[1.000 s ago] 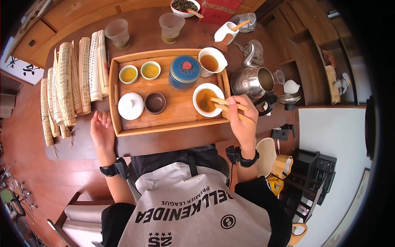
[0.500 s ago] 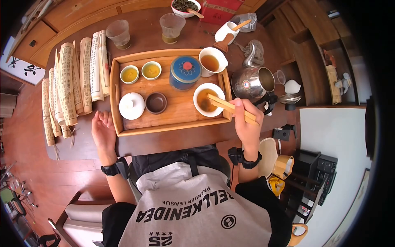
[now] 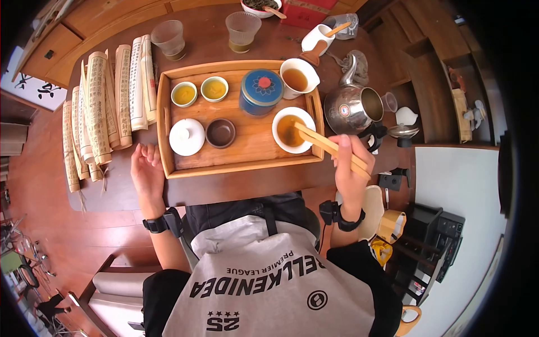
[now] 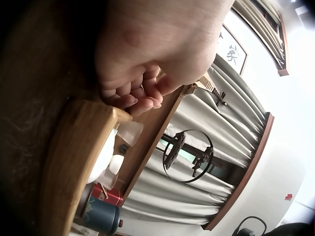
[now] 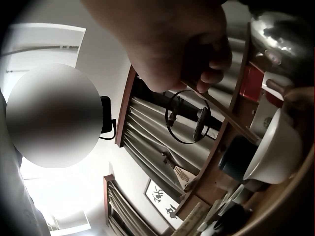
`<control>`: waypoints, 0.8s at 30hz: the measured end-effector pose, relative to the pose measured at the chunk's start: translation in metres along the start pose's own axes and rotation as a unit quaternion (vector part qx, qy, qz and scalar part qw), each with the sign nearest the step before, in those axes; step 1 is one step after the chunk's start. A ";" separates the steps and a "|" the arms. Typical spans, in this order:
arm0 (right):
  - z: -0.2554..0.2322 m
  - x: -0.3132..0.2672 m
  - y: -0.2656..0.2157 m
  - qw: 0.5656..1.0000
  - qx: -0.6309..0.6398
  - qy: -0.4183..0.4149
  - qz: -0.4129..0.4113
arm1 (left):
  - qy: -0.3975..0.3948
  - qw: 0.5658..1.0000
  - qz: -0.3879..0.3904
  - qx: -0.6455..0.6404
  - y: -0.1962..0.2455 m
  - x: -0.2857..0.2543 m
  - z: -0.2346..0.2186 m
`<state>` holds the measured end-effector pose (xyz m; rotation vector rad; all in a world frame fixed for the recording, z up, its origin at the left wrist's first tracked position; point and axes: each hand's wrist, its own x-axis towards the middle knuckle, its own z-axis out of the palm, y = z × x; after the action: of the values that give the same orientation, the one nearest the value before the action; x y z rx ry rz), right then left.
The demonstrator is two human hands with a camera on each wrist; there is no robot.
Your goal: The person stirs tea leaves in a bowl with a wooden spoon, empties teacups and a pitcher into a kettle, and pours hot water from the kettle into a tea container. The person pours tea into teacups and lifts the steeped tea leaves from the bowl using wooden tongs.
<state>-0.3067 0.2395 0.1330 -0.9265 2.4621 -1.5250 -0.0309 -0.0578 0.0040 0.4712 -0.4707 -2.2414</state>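
My right hand (image 3: 352, 174) pinches light wooden tongs (image 3: 324, 142) between thumb and fingers. Their two arms lie close together, with the tips inside a white bowl (image 3: 293, 150) of amber liquid at the right end of the wooden tray (image 3: 241, 167). The right wrist view shows the hand (image 5: 170, 44) in shadow, the tongs (image 5: 231, 118) slanting to the bowl (image 5: 278, 152). Beside the tray's near left corner my left hand (image 3: 148, 174) rests on the table, fingers loosely curled and holding nothing. In the left wrist view, this hand (image 4: 152, 49) is close to the tray's edge (image 4: 83, 152).
On the tray are two cups (image 3: 183, 94) of yellow liquid, a white lid (image 3: 187, 137), a dark dish (image 3: 220, 133), a blue canister (image 3: 261, 92) and a white pitcher (image 3: 297, 80). Paper rolls (image 3: 96, 106) lie left; a steel kettle (image 3: 343, 106) stands right, glasses (image 3: 168, 39) behind.
The tongs' arms, spread a second ago, have come together, and the right hand has drawn slightly back from the bowl. The head view has shifted a little. My left hand stays beside the tray.
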 end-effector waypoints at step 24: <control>-0.015 0.024 -0.023 0.996 0.013 0.028 -0.079 | 0.023 1.000 0.003 -0.009 -0.002 0.000 0.003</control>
<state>-0.3218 0.2311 0.1652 -1.1137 2.4519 -1.6489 -0.0334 -0.0561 0.0063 0.5098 -0.4274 -2.2216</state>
